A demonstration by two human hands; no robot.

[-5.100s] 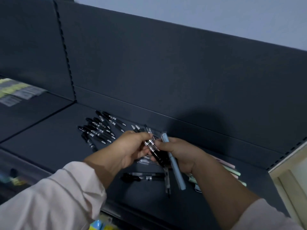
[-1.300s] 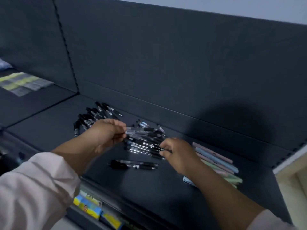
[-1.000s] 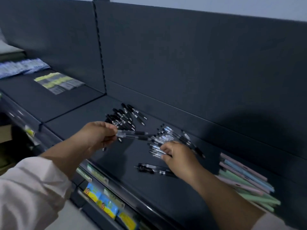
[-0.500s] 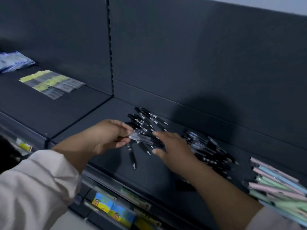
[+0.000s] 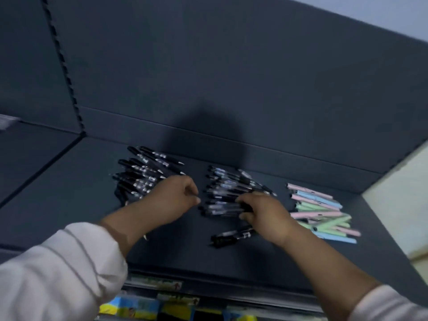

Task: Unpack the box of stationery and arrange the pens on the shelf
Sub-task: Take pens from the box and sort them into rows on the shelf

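Right hand (image 5: pixel 261 210) gripped the clear pens (image 5: pixel 220 193), barrels lying left-to-right; left hand (image 5: pixel 176 196), curled, grasp indiscernible, just beside them.

Three heaps of pens lie on the shelf (image 5: pixel 69 193): the left pile (image 5: pixel 144 174) at 9 o'clock of the middle pile (image 5: pixel 223 191), the right pile (image 5: pixel 322 212) at its 3 o'clock. Loose pens (image 5: pixel 230 235) lie at its 6 o'clock.

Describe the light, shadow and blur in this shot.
Head view: the light is dim and bluish; motion blur smears the left hand, the right hand, the black pens and the clear pens; the pastel pens read clearer; a broad soft shadow lies on the back panel above the pens.
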